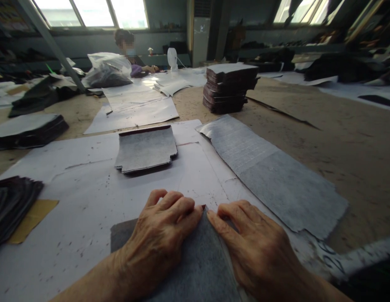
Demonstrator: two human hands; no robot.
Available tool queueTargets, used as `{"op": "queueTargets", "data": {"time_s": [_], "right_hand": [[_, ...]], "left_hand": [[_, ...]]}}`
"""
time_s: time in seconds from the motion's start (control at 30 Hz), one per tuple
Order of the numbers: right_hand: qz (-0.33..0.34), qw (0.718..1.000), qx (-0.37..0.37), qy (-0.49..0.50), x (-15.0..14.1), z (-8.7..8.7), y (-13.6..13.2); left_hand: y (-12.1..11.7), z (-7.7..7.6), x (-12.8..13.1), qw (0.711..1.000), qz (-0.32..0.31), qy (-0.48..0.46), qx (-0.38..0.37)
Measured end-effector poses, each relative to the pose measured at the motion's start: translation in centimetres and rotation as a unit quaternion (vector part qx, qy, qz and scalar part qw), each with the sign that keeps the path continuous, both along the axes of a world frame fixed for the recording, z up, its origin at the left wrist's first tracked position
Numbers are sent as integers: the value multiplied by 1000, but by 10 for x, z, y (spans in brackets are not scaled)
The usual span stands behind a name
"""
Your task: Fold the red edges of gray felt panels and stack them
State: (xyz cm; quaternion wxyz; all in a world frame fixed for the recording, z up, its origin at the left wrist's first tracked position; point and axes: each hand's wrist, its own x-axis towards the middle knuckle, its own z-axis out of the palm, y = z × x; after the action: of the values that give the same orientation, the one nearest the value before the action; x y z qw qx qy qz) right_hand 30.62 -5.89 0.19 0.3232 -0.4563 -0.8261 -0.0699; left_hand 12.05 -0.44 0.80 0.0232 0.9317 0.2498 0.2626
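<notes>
My left hand (160, 241) and my right hand (261, 251) lie side by side on a grey felt-like piece (201, 268) at the near edge of the table. Both press down on it with the fingers together and bent, fingertips meeting at the piece's far corner, where a dark red edge shows. The piece rests on white paper (88, 201). A small stack of similar grey cut pieces (146, 149) sits a little farther away, straight ahead.
A long grey sheet (276, 176) lies to the right. A tall pile of dark pieces (229, 86) stands at the back, with more piles at left (28, 130) and near left (12, 205). Another person (128, 50) sits at the table's far end.
</notes>
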Motion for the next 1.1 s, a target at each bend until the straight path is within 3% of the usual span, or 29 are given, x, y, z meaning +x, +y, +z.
{"op": "queueTargets", "data": {"time_s": [0.27,0.6,0.93,1.1], "right_hand": [[-12,998,-3,67,2,0,7],[25,997,4,-76,0,1,8],[29,993,-3,-112,-1,2,7],[44,993,20,-106,0,6,6]], "left_hand": [[0,0,1,1000,-11,-1,24],[1,1,2,1000,-7,-7,29],[4,13,-21,998,-41,22,37],[5,10,-33,999,-50,11,16]]}}
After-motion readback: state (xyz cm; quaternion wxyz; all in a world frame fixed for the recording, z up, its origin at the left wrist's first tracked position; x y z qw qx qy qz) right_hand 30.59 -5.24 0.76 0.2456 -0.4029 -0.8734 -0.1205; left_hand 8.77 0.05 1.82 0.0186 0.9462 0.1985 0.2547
